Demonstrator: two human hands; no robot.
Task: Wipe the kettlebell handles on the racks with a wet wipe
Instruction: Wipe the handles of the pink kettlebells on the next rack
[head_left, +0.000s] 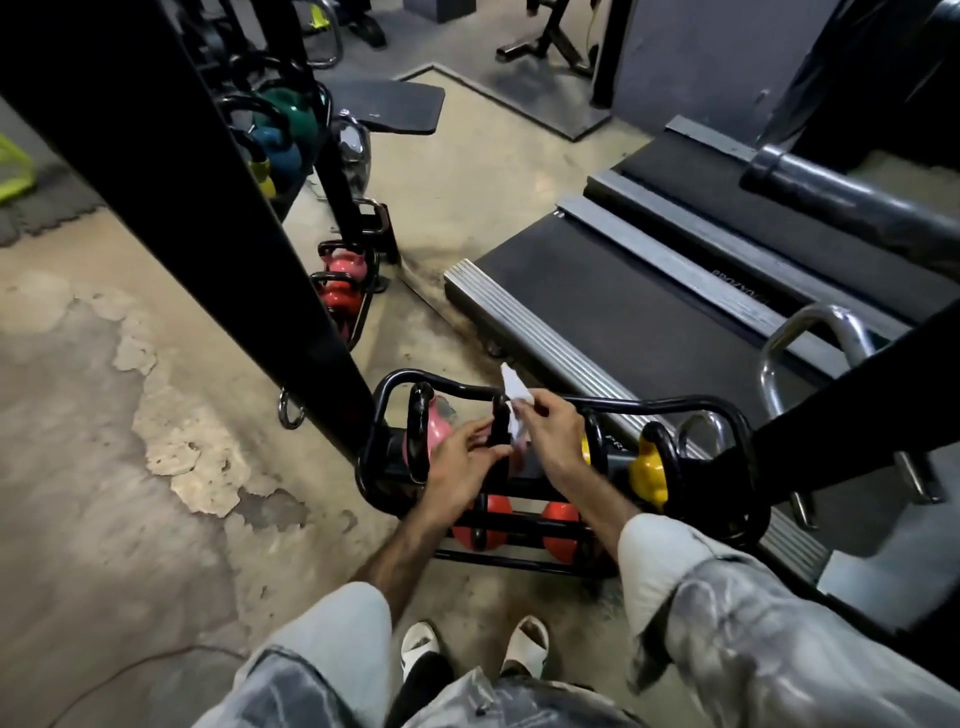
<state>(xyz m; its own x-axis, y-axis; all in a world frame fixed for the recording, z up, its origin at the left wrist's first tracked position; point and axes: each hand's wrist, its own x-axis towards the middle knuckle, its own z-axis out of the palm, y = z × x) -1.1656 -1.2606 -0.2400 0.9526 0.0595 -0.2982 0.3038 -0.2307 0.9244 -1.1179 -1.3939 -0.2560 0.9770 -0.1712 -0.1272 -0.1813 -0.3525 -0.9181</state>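
Observation:
A low black kettlebell rack (691, 402) stands on the floor in front of me. Its top row holds a pink kettlebell (434, 428) at the left, a second one whose black handle (500, 426) is between my hands, and a yellow kettlebell (649, 470) at the right. Red kettlebells (558, 525) sit on the lower row. My right hand (553, 434) pinches a white wet wipe (514, 392) against that middle handle. My left hand (462, 465) steadies the handle from the left, fingers curled on it.
A thick black post (218, 208) slants across the left, with more racked kettlebells (340, 283) behind it. Treadmills (649, 291) lie to the right, close behind the rack. A chrome bar frame (810, 332) stands at the right. Cracked concrete floor (104, 415) spreads left.

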